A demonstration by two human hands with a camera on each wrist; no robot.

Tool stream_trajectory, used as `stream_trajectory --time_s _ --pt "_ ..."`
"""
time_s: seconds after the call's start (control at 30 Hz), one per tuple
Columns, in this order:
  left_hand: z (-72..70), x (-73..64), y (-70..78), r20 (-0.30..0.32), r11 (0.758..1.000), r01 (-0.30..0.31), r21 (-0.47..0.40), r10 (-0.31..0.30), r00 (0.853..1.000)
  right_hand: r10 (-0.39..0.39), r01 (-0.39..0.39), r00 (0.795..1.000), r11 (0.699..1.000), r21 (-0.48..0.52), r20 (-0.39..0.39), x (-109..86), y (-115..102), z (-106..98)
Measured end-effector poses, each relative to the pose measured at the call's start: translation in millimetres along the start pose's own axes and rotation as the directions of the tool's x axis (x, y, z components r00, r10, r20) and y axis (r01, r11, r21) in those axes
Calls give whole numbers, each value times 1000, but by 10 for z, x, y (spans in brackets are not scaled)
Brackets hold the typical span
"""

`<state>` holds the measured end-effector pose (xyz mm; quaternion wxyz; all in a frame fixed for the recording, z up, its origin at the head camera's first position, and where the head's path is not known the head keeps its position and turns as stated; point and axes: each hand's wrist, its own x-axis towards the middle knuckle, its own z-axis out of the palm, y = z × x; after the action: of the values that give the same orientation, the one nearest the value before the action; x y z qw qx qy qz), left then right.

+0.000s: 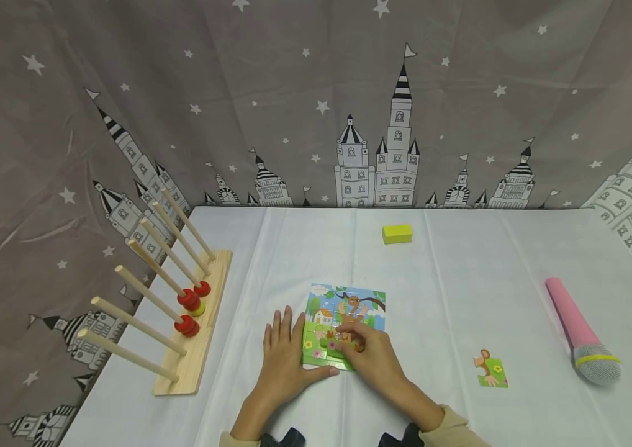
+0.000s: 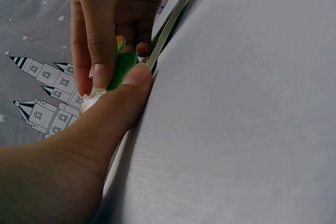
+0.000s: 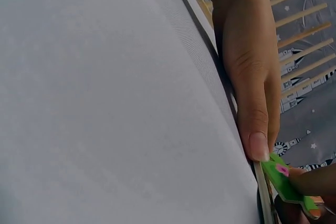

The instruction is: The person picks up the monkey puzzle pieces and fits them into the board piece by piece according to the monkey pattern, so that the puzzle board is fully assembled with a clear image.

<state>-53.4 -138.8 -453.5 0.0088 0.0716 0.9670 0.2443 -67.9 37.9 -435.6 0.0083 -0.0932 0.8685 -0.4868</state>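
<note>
A picture puzzle point(image 1: 369, 299) with a house, trees and a brown animal lies on the white table. My left hand point(image 1: 282, 366) rests at its left side, fingers straight, the thumb along the near edge. Over the lower part of the picture, my right hand point(image 1: 374, 357) pinches a green puzzle piece point(image 3: 286, 183) with a pink flower between thumb and fingers. In the left wrist view, this piece point(image 2: 123, 69) stands tilted above the board beside the left thumb. To the right lies a loose puzzle piece point(image 1: 493, 371), green with a yellow flower and part of an animal.
A wooden peg stand point(image 1: 212, 310) with several upright pegs and red and yellow rings is on the left. A yellow block point(image 1: 397, 234) sits toward the back. A pink toy microphone point(image 1: 578, 323) lies on the right. Behind the table hangs a grey castle-print cloth point(image 1: 282, 81).
</note>
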Motion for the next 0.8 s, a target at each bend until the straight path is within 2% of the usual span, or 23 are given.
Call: stream_trajectory --time_s 0.3,0.5,0.67,0.8 --pt "-4 2 6 5 1000 10 4 -10 1000 -79 78 997 994 -71 -10 -19 19 0" --pt "-4 5 10 -1 1000 2 1 -2 1000 -98 95 995 984 -153 -14 -26 35 1" --pt "2 4 2 -9 1000 -4 12 4 1000 -107 109 994 969 -220 21 -37 54 9" --pt "0 1 -4 -16 1000 -6 23 7 1000 -130 135 991 964 -229 37 -43 71 17"
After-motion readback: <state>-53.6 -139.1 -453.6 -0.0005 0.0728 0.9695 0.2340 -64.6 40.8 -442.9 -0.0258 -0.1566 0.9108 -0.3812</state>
